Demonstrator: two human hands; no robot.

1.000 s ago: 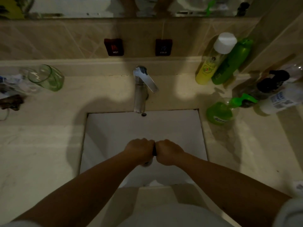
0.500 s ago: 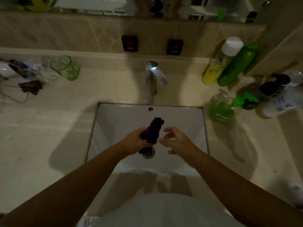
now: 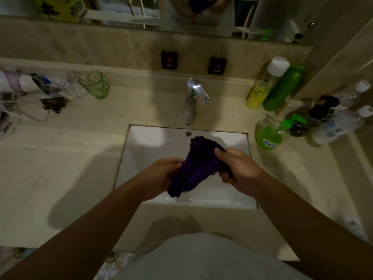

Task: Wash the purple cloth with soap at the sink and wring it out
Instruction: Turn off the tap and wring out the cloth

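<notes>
Purple cloth (image 3: 198, 164) was bunched between both hands, held above the sink (image 3: 141, 150). L hand (image 3: 161, 174) had its grip curled round the cloth's lower left part, fingers pinching the fabric, w/ a loose end hanging below the palm. R hand (image 3: 238, 168) gripped the upper right part, thumb on top & fingers wrapped under. Cloth's top edge stuck up past the R thumb, toward the tap (image 3: 193, 98). Both forearms reached in from the bottom of the view.

Sink was white & rectangular, set into a beige counter (image 3: 60, 168); overflow hole sat just below the tap spout. Couldn't tell if water was running. On the wall behind the tap, two dark tags read HOT (image 3: 169, 60) & COLD (image 3: 217, 65).

R side of counter: green soap pump bottle (image 3: 270, 134) just beside the sink corner, a yellow bottle (image 3: 264, 85) w/ white cap leaning next to a green bottle (image 3: 284, 87), plus a dark pump bottle (image 3: 319, 114) & a white bottle (image 3: 339, 128) further right. L side: green glass (image 3: 94, 83) w/ a clear glass (image 3: 74, 83) touching or just beside it, then a white appliance (image 3: 18, 82), cords & small clutter, too dim to make out. Mirror (image 3: 181, 9) above showed the hands & cloth reflected.
</notes>
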